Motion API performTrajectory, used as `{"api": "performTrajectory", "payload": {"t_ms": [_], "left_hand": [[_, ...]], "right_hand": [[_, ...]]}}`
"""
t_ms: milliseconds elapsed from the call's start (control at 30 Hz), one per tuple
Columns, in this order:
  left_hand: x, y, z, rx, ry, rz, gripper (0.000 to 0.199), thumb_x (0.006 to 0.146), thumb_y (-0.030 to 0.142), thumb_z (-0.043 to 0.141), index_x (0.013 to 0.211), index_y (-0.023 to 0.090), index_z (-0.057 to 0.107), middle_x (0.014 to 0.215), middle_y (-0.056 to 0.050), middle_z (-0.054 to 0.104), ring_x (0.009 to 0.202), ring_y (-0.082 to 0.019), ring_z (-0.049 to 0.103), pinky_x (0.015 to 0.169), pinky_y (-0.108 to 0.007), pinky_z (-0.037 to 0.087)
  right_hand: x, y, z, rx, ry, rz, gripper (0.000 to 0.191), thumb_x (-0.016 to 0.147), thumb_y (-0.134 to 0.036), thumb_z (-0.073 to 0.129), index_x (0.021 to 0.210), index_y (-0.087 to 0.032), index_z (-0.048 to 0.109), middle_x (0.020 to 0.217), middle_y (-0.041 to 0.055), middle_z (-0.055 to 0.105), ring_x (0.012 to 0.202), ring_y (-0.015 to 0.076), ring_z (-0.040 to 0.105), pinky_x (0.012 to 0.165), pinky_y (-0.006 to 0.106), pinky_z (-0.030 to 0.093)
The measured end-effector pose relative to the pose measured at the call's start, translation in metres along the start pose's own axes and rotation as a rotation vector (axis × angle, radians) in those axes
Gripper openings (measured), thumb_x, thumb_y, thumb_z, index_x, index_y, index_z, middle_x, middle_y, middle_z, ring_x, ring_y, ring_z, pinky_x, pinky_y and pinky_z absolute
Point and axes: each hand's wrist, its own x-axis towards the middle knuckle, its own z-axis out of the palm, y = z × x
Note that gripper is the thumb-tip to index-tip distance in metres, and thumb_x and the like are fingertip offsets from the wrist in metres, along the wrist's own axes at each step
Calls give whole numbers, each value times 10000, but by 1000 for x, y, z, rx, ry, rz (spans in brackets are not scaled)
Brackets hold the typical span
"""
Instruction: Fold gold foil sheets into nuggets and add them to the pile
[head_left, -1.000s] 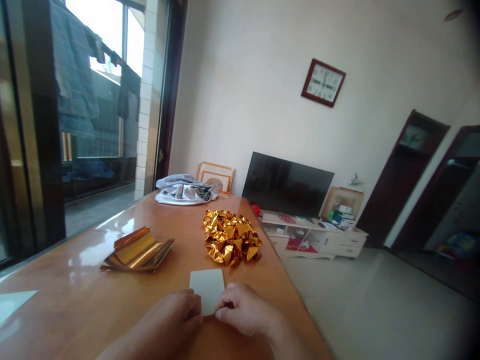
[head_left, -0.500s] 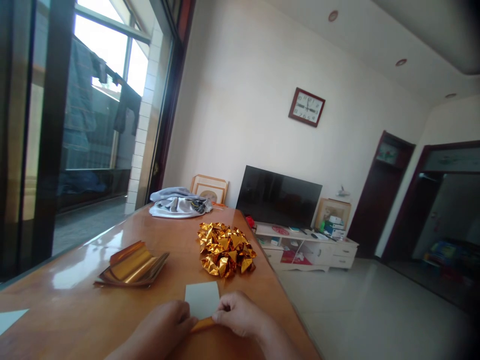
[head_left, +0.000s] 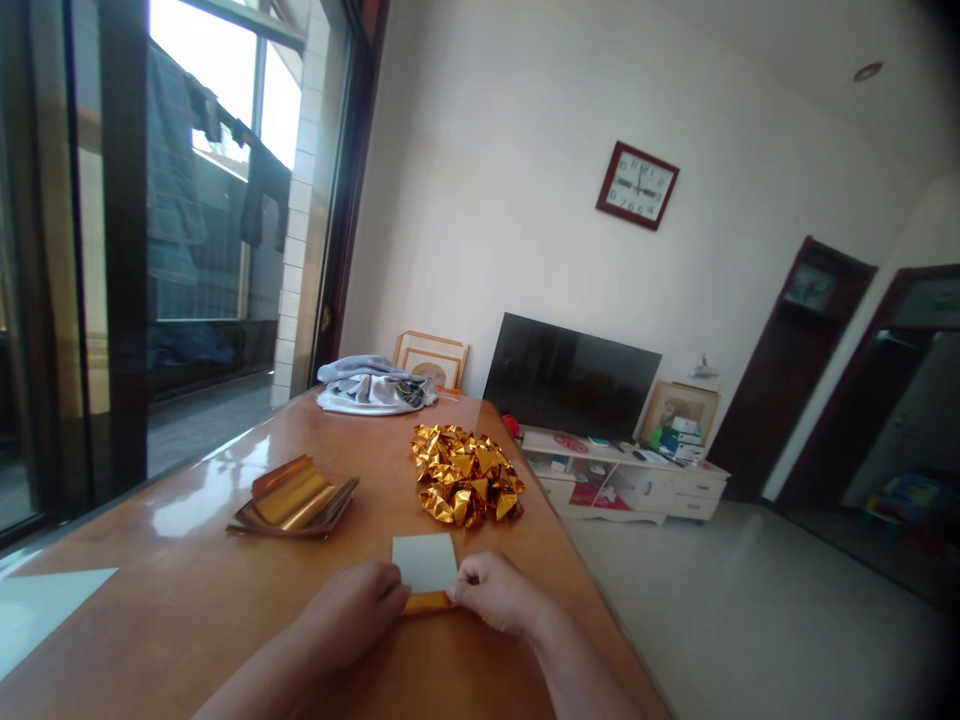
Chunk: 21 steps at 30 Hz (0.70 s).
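On the wooden table (head_left: 247,620), near its right edge, lies a small sheet of foil paper (head_left: 424,564), pale side up, with a gold strip folded over along its near edge. My left hand (head_left: 367,600) pinches the left end of that fold. Its right end is gripped between the thumb and curled fingers of my right hand (head_left: 491,592). Just beyond the sheet is a heap of folded gold foil pieces (head_left: 466,475). Farther left sits a stack of gold foil sheets (head_left: 296,500), curled upward at the sides.
A pale sheet (head_left: 45,610) lies at the table's left edge. Folded grey cloth (head_left: 373,385) rests at the far end, with framed pictures (head_left: 431,362) behind it. Past the table's right edge are the floor, a white cabinet (head_left: 637,485) and a television (head_left: 571,372).
My view has shifted, so the table items appear higher and farther right, and more of the pale sheet at left shows. Both hands keep hold of the fold, whose gold strip shows more plainly.
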Motion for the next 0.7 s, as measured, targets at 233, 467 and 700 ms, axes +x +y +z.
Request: {"api": "performTrajectory", "payload": {"t_ms": [233,467,700], "left_hand": [[-6,13,-14,46,-30,11,328,923,352,434,673,202,581,715,-34,667,640,-170,579,572,-279,286],[-9,17,-18,48,-33,-8,411,960,449,410,704,213,631,761,-39,701,688,-186,612,599,-277,314],[-10,15,-13,47,-37,-29,294,885,432,534,709,220,637,759,-19,700,675,-175,593,573,-272,290]], "right_hand": [[-1,6,-1,12,-36,13,242,806,-396,667,724,-177,608,633,-56,514,569,93,415,496,211,245],[-3,3,-2,-6,-34,13,243,815,-407,656,745,-178,617,657,-43,541,586,103,433,502,215,255],[-6,2,-2,-23,-28,24,259,813,-425,655,751,-176,621,666,-39,556,581,101,432,498,218,241]]}}
